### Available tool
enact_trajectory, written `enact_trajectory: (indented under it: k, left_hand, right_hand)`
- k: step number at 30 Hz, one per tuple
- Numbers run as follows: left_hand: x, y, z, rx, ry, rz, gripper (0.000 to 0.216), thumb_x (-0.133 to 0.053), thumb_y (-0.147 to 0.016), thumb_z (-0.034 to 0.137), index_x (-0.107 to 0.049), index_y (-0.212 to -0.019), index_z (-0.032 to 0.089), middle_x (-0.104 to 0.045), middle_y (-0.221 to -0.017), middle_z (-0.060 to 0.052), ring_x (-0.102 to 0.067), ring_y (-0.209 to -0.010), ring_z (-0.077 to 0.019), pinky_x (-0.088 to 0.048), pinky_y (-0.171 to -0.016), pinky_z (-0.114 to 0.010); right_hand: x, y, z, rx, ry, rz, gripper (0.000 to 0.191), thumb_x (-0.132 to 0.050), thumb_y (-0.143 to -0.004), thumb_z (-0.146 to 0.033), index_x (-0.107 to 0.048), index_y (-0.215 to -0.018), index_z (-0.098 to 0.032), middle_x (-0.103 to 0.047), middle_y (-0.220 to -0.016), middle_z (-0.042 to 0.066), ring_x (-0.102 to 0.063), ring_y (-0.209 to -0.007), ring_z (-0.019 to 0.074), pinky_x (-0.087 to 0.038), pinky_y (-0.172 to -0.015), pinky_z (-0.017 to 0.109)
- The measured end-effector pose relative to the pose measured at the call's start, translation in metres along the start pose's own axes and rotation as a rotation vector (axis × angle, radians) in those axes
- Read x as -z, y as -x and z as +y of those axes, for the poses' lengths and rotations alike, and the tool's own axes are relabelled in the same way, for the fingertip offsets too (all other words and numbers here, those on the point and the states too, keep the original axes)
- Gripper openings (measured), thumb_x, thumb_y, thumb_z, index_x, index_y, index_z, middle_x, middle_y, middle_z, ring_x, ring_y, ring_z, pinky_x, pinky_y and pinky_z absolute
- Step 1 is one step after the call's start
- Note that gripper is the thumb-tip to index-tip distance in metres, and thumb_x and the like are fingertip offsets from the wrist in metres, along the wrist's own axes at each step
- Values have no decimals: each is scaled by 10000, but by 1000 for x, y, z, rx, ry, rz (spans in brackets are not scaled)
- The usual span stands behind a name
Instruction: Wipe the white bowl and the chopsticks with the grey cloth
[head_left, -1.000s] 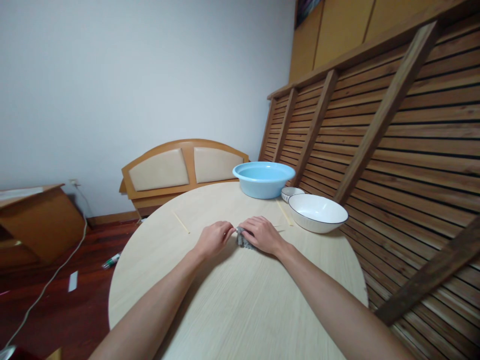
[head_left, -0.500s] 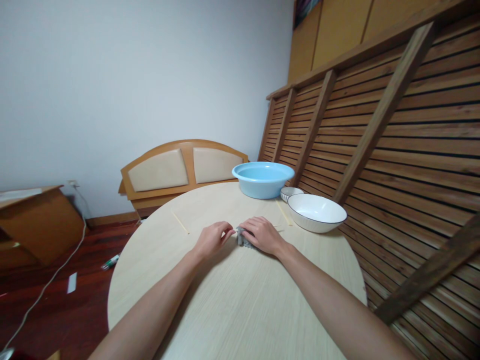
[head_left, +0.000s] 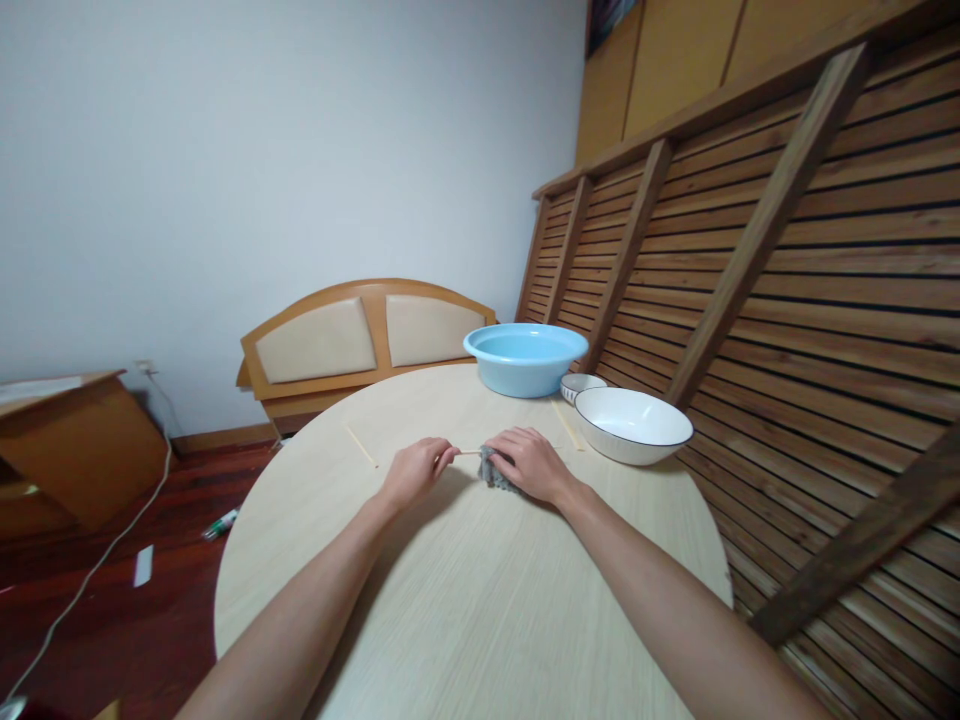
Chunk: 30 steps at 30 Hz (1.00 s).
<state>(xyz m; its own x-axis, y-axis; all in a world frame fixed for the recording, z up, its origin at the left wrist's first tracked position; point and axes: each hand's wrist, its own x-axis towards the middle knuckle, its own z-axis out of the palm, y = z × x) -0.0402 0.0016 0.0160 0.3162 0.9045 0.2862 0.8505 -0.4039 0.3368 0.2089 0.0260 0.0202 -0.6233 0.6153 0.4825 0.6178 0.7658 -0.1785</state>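
My left hand [head_left: 415,472] pinches one end of a thin pale chopstick [head_left: 469,453] just above the table's middle. My right hand [head_left: 529,463] is closed on a grey cloth [head_left: 495,478], which wraps round the chopstick. The cloth's lower edge hangs toward the tabletop. A bit of the chopstick's other end shows faintly past my right hand; the stretch between is hidden by cloth and fingers.
On the round table [head_left: 465,600] lie more chopsticks, one at left [head_left: 361,445] and some at right [head_left: 568,426]. A blue basin [head_left: 526,375], a small patterned bowl [head_left: 571,389] and a large white bowl [head_left: 634,440] stand at the back right. A wooden slatted frame [head_left: 825,330] leans beyond.
My left hand has moved slightly left, away from the cloth, and more of the chopstick now shows between my hands. My right hand and the cloth have shifted slightly right.
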Motion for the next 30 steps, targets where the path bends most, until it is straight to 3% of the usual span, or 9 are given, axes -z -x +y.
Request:
enact_trajectory:
  k: [5, 13, 19, 23, 30]
  left_hand:
    - [-2, 0, 4, 59, 68, -1, 448, -355, -1047, 424, -675, -835, 195, -718, -836, -49, -608, -748, -162, -359, -682, -245]
    - [-6, 2, 25, 106, 190, -45, 492, -340, -1031, 428, -681, -776, 182, -699, -739, -45, -579, -659, -145, -363, -648, -259]
    - [-4, 6, 20, -50, 200, 70, 344, -435, -1016, 453, -670, -1029, 202, -716, -990, -56, -646, -827, -146, -443, -714, -240]
    - [-6, 6, 14, -152, 136, 112, 264, -464, -1019, 381, -661, -1031, 205, -703, -991, -50, -652, -832, -134, -454, -703, -224]
    - [-7, 4, 14, -176, 60, 135, 166, -483, -1003, 256, -635, -969, 199, -706, -964, -39, -658, -856, -139, -446, -745, -231]
  right_hand:
    - [1, 2, 3, -10, 15, 15, 157, -612, -974, -230, -699, -1103, -210, -731, -1058, 63, -641, -988, 206, -420, -864, 346]
    - [-1, -2, -11, 102, 31, -6, 208, -598, -996, -260, -680, -1186, -233, -714, -1100, 60, -612, -1022, 207, -416, -890, 354]
    - [-1, -3, -10, 69, 28, 7, 162, -589, -993, -239, -686, -1120, -214, -712, -1076, 66, -613, -1008, 206, -414, -888, 349]
    - [0, -1, -9, 64, 19, 11, 163, -585, -994, -240, -681, -1123, -213, -714, -1079, 65, -618, -1010, 207, -415, -887, 350]
    - [0, -3, -9, 58, 20, 22, 162, -601, -981, -229, -685, -1119, -223, -719, -1077, 48, -616, -1007, 205, -407, -885, 348]
